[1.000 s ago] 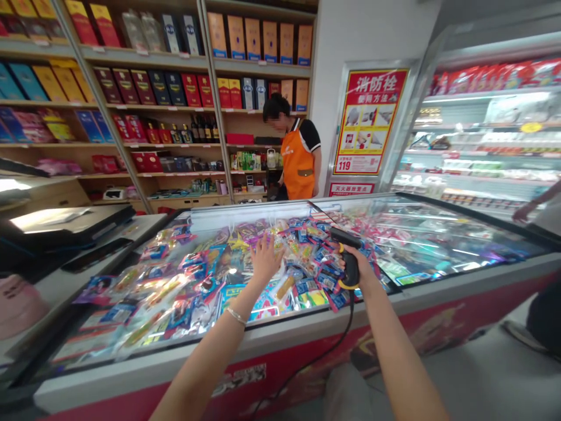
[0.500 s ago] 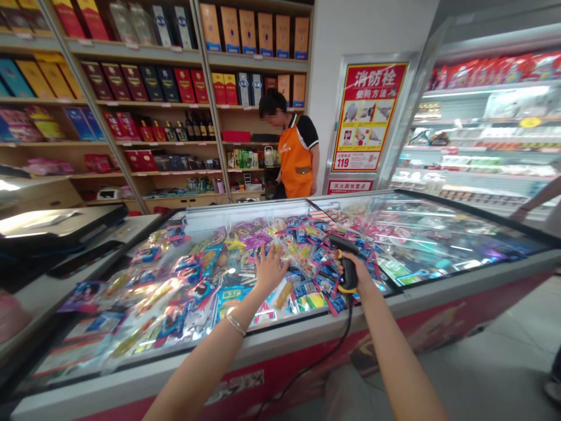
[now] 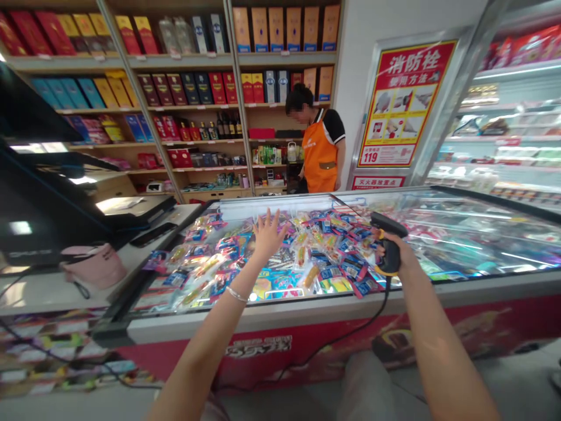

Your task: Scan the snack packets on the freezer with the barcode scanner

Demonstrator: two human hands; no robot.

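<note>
My left hand (image 3: 268, 235) is stretched out with its fingers spread, above the left part of a pile of small wrapped snack packets (image 3: 337, 257). It holds nothing, and I cannot tell whether it touches the packets. A silver bracelet (image 3: 236, 294) circles that wrist. In my right hand (image 3: 401, 248) is a black and yellow barcode scanner (image 3: 388, 255), its head pointing away to the left. The scanner's cable (image 3: 372, 318) hangs down across the freezer's front. Under both hands lies the glass top of a chest freezer (image 3: 184, 327), with the packets heaped on it.
A co-worker in an orange apron (image 3: 322, 152) stands behind the freezer by shelves of boxed bottles (image 3: 193, 88). At left, a counter (image 3: 39, 292) carries a pink pouch (image 3: 94, 264) and a dark monitor (image 3: 39, 199). A lit fridge (image 3: 517, 134) stands at right.
The view has swung left, bringing the monitor and pink pouch into sight. My left hand has lifted and reached further away. My right hand keeps the scanner and has moved to the right.
</note>
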